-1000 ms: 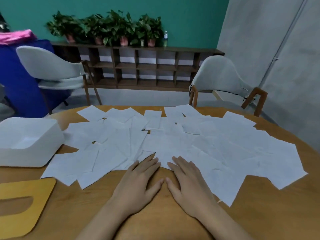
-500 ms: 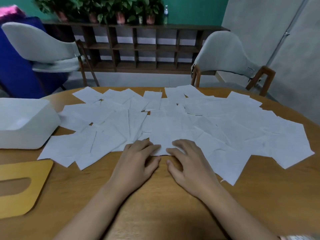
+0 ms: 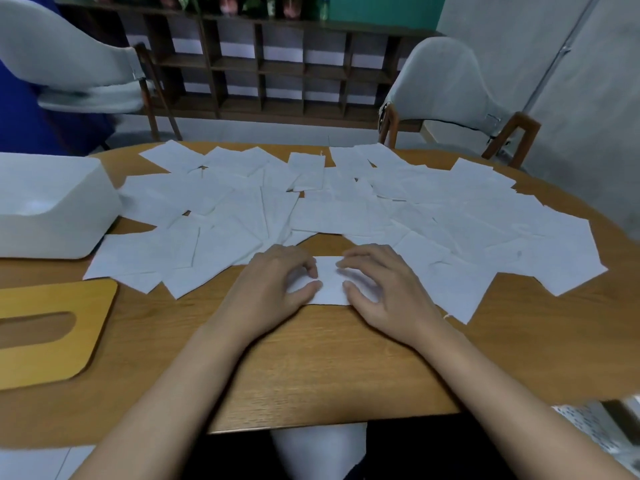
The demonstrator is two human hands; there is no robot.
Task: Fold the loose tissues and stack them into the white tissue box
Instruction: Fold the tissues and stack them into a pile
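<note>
Tissue [image 3: 328,283] in hands [image 3: 273,287] [image 3: 386,289], edges seemingly covered

Forearms [image 3: 194,375] bare all along — left grip [image 3: 273,289] and right grip [image 3: 384,289] bare too

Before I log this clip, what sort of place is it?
Likely an office lounge or meeting room: a round wooden table, upholstered chairs around it, and a low cubby shelf along a teal wall.
</note>
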